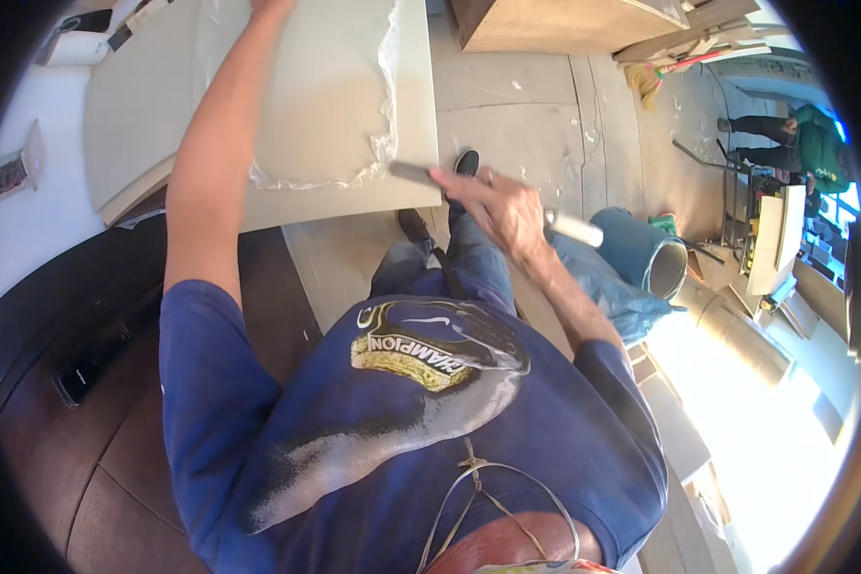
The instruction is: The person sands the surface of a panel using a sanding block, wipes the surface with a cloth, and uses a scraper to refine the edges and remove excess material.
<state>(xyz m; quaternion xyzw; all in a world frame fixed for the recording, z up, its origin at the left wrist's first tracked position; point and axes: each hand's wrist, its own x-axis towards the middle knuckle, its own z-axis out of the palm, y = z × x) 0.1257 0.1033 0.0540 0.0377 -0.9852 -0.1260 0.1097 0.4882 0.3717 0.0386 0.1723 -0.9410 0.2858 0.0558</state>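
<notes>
My right hand (507, 212) is closed around a long, flat tool (411, 173), perhaps a file, with a dark grey blade and a pale handle. The blade's tip reaches over the near right corner of a pale panel (416, 115). I cannot tell whether it touches. Clear plastic film (388, 96) lies on the panel, crumpled and ragged along its right and near edges. At the top edge of the picture, my left hand (271, 6) is over the panel's far part, its fingers cut off from view.
Beside my right arm stand a blue drum (631, 251) and a blue plastic bag (607, 292). A wooden box (564, 27) is at the far right, near a broom (644, 84). A brown couch (96, 421) is at left. Another person (813, 143) is farther right.
</notes>
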